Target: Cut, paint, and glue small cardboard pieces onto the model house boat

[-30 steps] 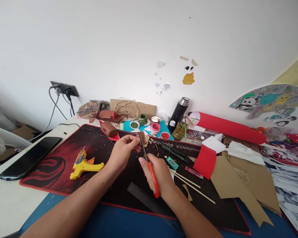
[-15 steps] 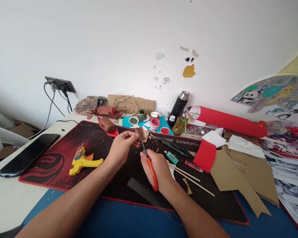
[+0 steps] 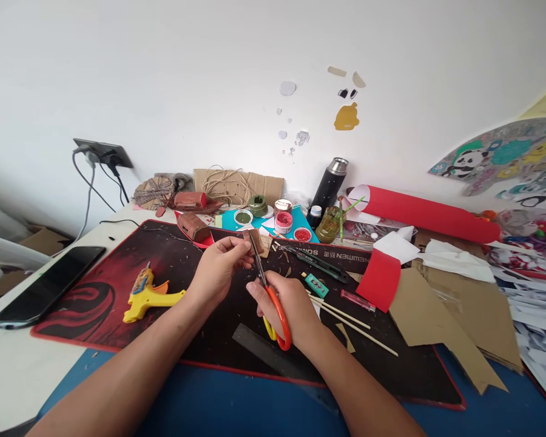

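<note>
My left hand [image 3: 218, 267] pinches a small brown piece [image 3: 259, 242], apparently cardboard, between thumb and fingertips. In my right hand [image 3: 295, 303] is a pair of scissors [image 3: 284, 331] with orange and yellow handles. Their blades point up and away from me and lie against the brown piece; whether they are cutting into it I cannot tell. Behind my left hand sits a red paper boat with a brown curved cover [image 3: 195, 227]. To the left, a yellow hot glue gun [image 3: 148, 297] rests on the dark mat [image 3: 209, 346].
Open paint jars [image 3: 283, 222] and a black flask [image 3: 330, 182] stand at the back. Right of my hands lie a dark green utility knife [image 3: 321, 265], wooden sticks [image 3: 359, 331] and cardboard [image 3: 430, 309]. A transparent ruler [image 3: 264, 352] is in front; a phone [image 3: 50, 285] lies far left.
The scissor handles have spread apart, my right thumb has lifted, and the yellow loop now shows. My left hand keeps its pinch on the brown piece. The camera view has shifted slightly.
</note>
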